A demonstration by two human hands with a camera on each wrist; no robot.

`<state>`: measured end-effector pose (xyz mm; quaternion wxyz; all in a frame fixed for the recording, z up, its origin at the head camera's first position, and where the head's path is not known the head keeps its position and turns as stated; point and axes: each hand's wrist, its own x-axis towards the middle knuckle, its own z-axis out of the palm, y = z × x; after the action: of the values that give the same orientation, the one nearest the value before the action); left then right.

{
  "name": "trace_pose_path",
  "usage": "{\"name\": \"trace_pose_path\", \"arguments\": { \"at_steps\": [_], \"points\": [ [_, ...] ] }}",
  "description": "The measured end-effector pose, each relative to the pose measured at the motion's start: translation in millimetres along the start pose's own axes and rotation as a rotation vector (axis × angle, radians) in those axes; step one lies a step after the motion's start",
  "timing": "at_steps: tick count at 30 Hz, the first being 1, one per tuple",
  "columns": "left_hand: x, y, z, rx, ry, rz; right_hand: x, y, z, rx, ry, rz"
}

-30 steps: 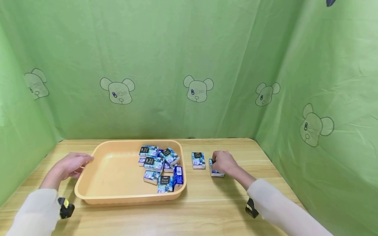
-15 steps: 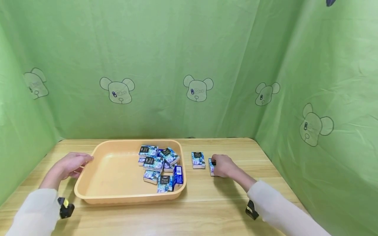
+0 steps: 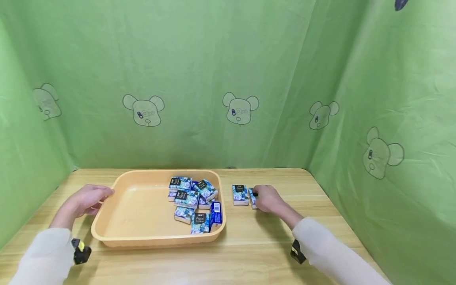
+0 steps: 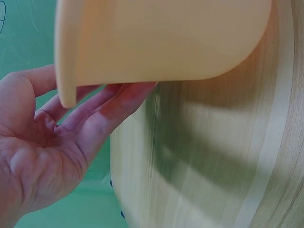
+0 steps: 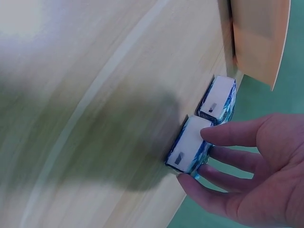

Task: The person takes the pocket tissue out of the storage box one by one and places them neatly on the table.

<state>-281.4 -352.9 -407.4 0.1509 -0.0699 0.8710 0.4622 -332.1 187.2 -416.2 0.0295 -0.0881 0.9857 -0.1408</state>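
My left hand (image 3: 87, 198) holds the left rim of a shallow orange plastic tray (image 3: 156, 240). In the left wrist view, the thumb goes behind the tray wall (image 4: 166, 38) while the other fingers lie along its outside. Right of the tray, my right hand (image 3: 268, 198) grips a small blue floral tissue pack (image 3: 252, 199) standing on the table. The right wrist view has thumb and fingers on opposite sides of this pack (image 5: 187, 145). Close beside it lies another tissue pack (image 3: 240, 195), labelled "Face". Several similar packs (image 3: 186, 198) lie heaped at the tray's right end.
The wooden table (image 3: 256, 257) has rounded far corners. Green curtain (image 3: 192, 138) with bear-head outlines hangs behind it and at both sides. A black wrist device (image 3: 297, 252) sits below the right sleeve, another (image 3: 81, 251) by the left.
My right hand has shifted left with its tissue pack, narrowing the gap to the neighbouring pack. The left hand stays at the tray rim.
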Motion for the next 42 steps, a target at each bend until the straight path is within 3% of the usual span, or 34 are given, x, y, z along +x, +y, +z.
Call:
{"name": "trace_pose_path", "arguments": {
  "at_steps": [26, 42],
  "points": [
    [0.5, 3.5, 2.5, -0.016, -0.019, 0.006, 8.5, -5.9, 2.5, 0.030, 0.008, 0.053],
    [1.0, -2.0, 1.5, -0.021, -0.013, 0.001, 9.1, -5.7, 4.7, 0.046, 0.008, 0.046]
  ]
}}
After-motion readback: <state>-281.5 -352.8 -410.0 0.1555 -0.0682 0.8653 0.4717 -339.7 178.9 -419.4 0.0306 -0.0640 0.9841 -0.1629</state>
